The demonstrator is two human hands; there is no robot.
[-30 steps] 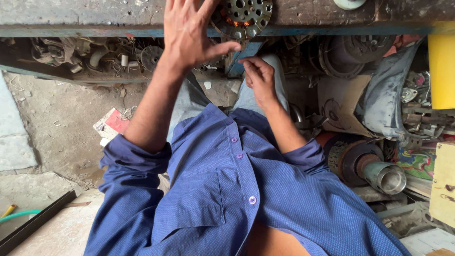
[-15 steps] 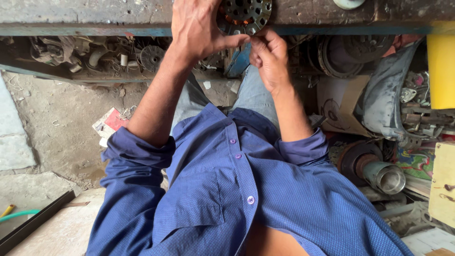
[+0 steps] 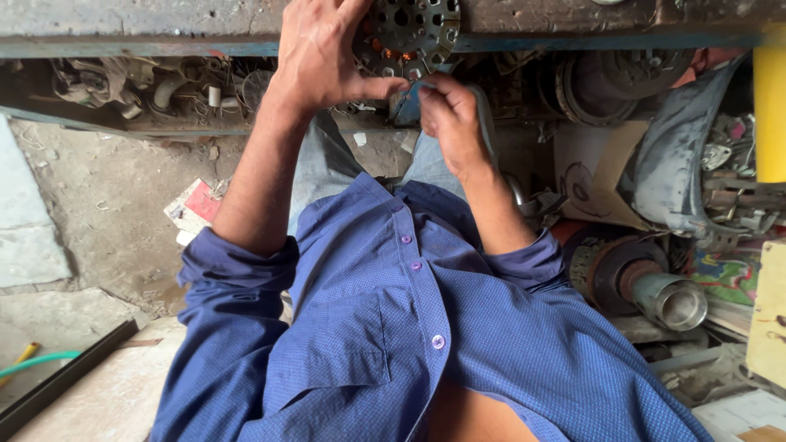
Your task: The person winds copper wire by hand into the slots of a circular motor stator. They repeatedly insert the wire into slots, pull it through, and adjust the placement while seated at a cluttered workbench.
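Two hands (image 3: 327, 61), one perforated metal disc (image 3: 408, 31).

Much of the work sat behind the hands or ran off the frame.

The left hand (image 3: 323, 57) covered the left part of the round perforated metal part (image 3: 413, 29), whose upper edge was cut off by the top of the picture; the fingertips of that hand ran out of frame too. Whatever the right hand (image 3: 449, 123) pinched was hidden inside its curled fingers and could not be told. The small parts on the shelf under the bench (image 3: 164, 90) were too dim and tangled to name. The yellow block (image 3: 770, 106) was clipped by the right edge, and the person's legs were mostly hidden by the blue shirt (image 3: 409, 327).
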